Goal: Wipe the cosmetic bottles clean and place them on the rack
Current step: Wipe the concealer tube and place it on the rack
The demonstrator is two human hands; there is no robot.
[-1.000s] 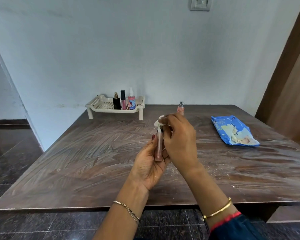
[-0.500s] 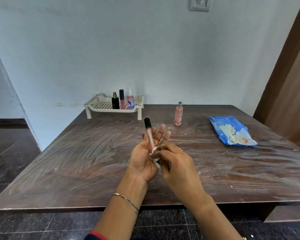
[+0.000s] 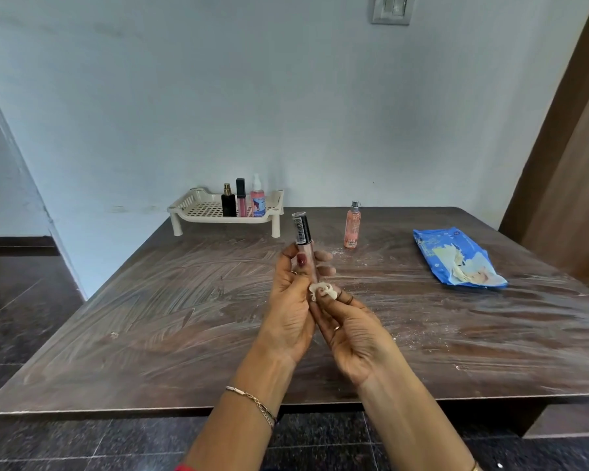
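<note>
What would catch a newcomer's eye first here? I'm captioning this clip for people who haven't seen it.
At centre, the left hand holds a slim lip gloss tube upright while the right hand presses a crumpled wipe to its lower end. Behind them, the cream rack at the table's far edge carries three bottles, a peach spray bottle stands alone, and a blue wipes pack lies at right.

A plain room in a home; a dusty brown wooden table (image 3: 150, 317) stands against a pale painted wall (image 3: 286, 96) bearing a switch plate (image 3: 390, 8); dark polished stone floor (image 3: 14, 300); brown wooden door (image 3: 572, 164) at right.
</note>
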